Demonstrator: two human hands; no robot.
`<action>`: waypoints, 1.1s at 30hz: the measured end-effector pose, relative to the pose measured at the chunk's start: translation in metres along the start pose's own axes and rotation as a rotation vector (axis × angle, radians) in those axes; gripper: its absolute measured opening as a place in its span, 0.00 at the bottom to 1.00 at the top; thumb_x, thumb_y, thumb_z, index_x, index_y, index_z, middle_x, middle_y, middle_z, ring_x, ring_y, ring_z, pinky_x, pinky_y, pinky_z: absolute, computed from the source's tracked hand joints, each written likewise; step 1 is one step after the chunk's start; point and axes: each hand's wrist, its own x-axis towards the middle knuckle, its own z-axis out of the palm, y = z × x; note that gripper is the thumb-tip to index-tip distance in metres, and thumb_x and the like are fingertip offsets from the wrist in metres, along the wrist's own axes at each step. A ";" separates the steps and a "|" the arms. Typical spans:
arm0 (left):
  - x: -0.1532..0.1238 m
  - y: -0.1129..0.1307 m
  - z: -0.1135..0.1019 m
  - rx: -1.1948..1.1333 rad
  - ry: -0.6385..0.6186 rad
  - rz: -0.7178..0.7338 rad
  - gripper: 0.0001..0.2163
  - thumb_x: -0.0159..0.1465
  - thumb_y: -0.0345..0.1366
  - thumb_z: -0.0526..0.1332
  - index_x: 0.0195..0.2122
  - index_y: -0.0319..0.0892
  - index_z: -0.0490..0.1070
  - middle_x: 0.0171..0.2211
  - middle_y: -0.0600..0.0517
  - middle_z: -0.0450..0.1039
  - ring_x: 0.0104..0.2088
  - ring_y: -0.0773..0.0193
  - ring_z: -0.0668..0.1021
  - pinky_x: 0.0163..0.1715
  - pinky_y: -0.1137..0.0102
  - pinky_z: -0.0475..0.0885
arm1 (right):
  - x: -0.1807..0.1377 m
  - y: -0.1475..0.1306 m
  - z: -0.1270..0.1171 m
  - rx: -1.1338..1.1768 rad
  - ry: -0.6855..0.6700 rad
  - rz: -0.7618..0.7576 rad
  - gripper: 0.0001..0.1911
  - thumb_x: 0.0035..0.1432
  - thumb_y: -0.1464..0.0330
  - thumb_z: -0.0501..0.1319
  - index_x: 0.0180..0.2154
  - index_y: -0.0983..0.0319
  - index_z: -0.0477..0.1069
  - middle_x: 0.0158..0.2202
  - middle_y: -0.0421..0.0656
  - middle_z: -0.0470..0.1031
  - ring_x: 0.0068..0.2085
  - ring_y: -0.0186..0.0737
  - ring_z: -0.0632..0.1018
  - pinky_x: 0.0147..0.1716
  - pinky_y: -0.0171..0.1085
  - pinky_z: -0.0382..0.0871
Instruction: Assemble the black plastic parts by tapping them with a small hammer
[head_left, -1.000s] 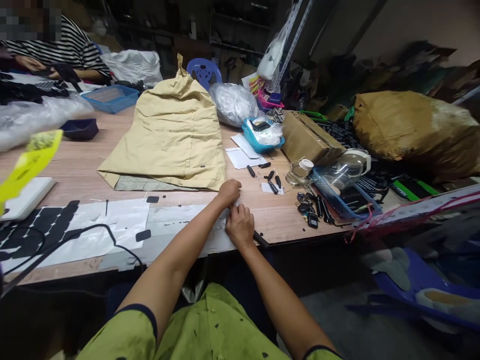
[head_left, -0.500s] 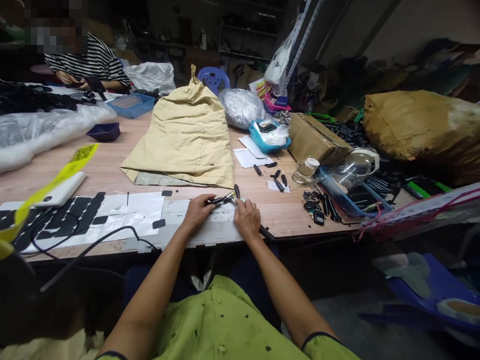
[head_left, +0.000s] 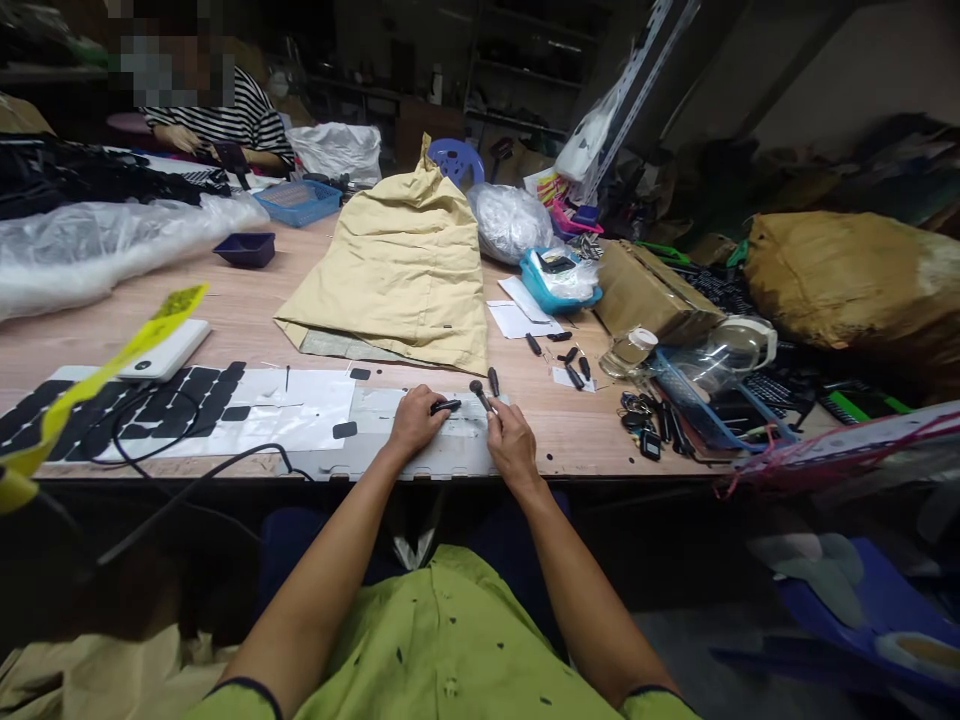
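Note:
My left hand is closed on a small black elongated piece, which pokes out past the fingertips to the right. My right hand grips a hand tool with a thin metal shaft and dark rounded head; its exact kind is unclear. The tool's head points up and left, apart from the black piece. Both hands rest over a grey-white board at the table's front edge. Just beyond my right hand lies another black elongated piece.
Beige cloth covers the table's middle. To its right lie several black pieces, a jar, keys and a blue basket. At left are black pads on white sheets and a cable. A co-worker sits across.
The tool's head has drawn back from the black piece in my left hand; before, they met. The tool now stands more upright. The whole view has shifted slightly.

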 end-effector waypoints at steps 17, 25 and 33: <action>0.000 0.002 0.003 0.039 -0.034 -0.013 0.07 0.62 0.33 0.65 0.39 0.47 0.82 0.36 0.49 0.73 0.44 0.55 0.75 0.47 0.61 0.70 | -0.015 -0.016 -0.002 0.053 -0.022 -0.065 0.19 0.67 0.70 0.50 0.51 0.60 0.76 0.42 0.47 0.79 0.44 0.40 0.78 0.45 0.36 0.72; -0.001 0.007 -0.001 0.036 -0.054 -0.028 0.06 0.62 0.33 0.64 0.36 0.46 0.82 0.34 0.49 0.73 0.43 0.55 0.75 0.46 0.62 0.71 | -0.019 -0.027 0.001 0.125 -0.049 -0.122 0.19 0.67 0.69 0.50 0.52 0.60 0.76 0.42 0.46 0.79 0.44 0.40 0.78 0.45 0.36 0.72; -0.002 0.007 0.002 -0.011 -0.015 -0.030 0.06 0.64 0.34 0.63 0.36 0.45 0.80 0.36 0.49 0.74 0.44 0.55 0.75 0.48 0.62 0.71 | -0.013 -0.006 -0.001 -0.062 0.040 -0.029 0.19 0.66 0.70 0.52 0.51 0.59 0.77 0.40 0.47 0.76 0.42 0.42 0.75 0.41 0.37 0.68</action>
